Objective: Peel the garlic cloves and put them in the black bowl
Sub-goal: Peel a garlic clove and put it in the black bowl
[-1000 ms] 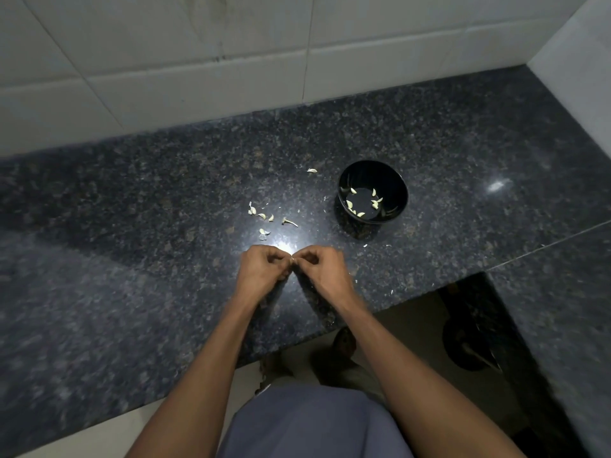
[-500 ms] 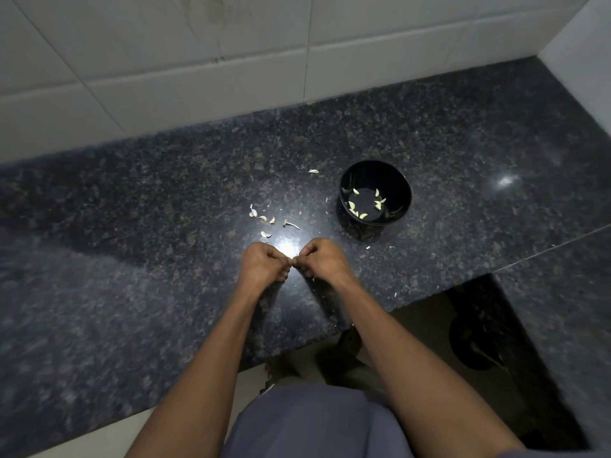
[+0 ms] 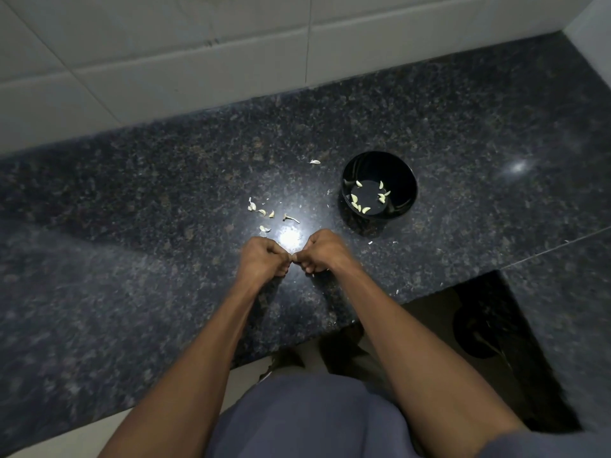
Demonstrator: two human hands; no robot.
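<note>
The fingers (image 3: 287, 257) of the left hand (image 3: 263, 259) are curled in tight, thumb and forefinger tips pressed together, and they meet the pinched fingertips of the right hand (image 3: 325, 254) at one spot between the two fists. Whatever is nipped there is too small and too hidden to make out (a garlic clove would fit, but none shows). Both fists hover low over the dark speckled counter (image 3: 132, 276), just nearer than a bright glare of light on the stone.

Beyond the left hand lies a loose scatter of pale garlic skins and bits (image 3: 264, 214), with one more scrap (image 3: 315, 161) alone farther back. To the right of that scatter, and beyond the right hand, stands the black bowl (image 3: 379, 163), upright, holding several peeled garlic cloves (image 3: 356, 201) on its bottom. A few white flecks lie on the counter near the bowl's foot. Behind everything rises a white tiled wall (image 3: 198, 61).
</note>
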